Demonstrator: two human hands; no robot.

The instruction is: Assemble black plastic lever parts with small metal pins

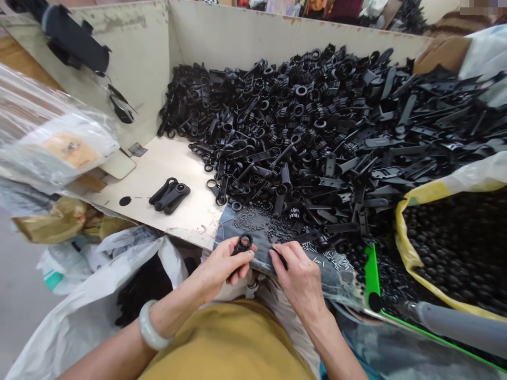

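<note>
My left hand [231, 262] is closed around a black plastic part with a ring-shaped end [244, 242], held just over the near table edge. To its right, my right hand [298, 269] pinches a small dark piece [280, 257], mostly covered by the fingers, so its kind cannot be made out. The two hands are apart. Below and beyond them lies a blue-grey cloth [259, 248] with small black bits [277, 228] scattered on it. Short silvery pins [338, 259] lie near my right hand.
A large heap of black plastic parts [273, 126] fills the back. Several finished-looking black pieces [170, 196] lie on the pale board at left. A yellow-rimmed bag [404, 221] of dark round pieces and a green strip [372, 274] stand right; a white bag [79, 311] hangs open lower left.
</note>
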